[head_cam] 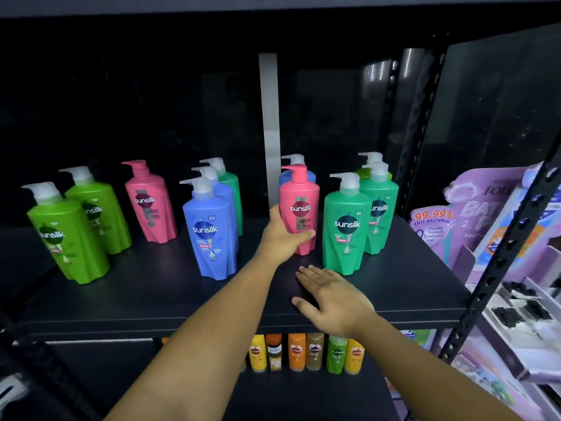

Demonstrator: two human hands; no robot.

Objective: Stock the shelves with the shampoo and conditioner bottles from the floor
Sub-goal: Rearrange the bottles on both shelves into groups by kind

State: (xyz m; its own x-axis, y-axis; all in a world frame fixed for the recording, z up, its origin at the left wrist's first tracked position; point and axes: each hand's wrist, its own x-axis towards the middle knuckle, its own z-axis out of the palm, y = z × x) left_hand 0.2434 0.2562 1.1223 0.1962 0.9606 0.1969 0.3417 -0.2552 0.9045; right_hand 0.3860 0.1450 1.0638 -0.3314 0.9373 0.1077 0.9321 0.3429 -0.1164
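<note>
Left hand (283,235) grips the lower body of a pink pump bottle (300,205), with the thumb across its front below the white "sunsilk" logo. The bottle stands upright on the dark shelf (151,299), just in front of a blue bottle (284,177) and beside a teal-green bottle (346,232). Right hand (331,296) is spread flat with straight fingers, low over the shelf near its front edge.

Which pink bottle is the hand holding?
The pink bottle in the middle, beside the grey post: the left hand grips it. The other pink bottle stands farther left, untouched.
</note>
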